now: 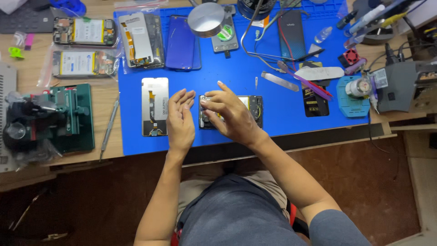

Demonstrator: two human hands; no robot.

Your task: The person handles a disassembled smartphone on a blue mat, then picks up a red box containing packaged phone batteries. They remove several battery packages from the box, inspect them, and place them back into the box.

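Observation:
An opened phone body (253,109) lies on the blue work mat (255,127) in front of me. My right hand (227,115) rests over its left end, fingertips pinched at the top left corner; what they pinch is too small to tell. Just left of the phone my left hand (180,119) hovers with fingers apart and nothing in it. A detached phone screen (154,105) lies face down further left on the mat.
More phone parts sit at the mat's far edge: a screen panel (140,40), a purple phone (181,42), a round metal tin (205,19). Two opened phones (84,31) lie on the wooden desk at left, above a green clamp jig (68,116). Tweezers (278,81), tools and a soldering station (403,84) stand right.

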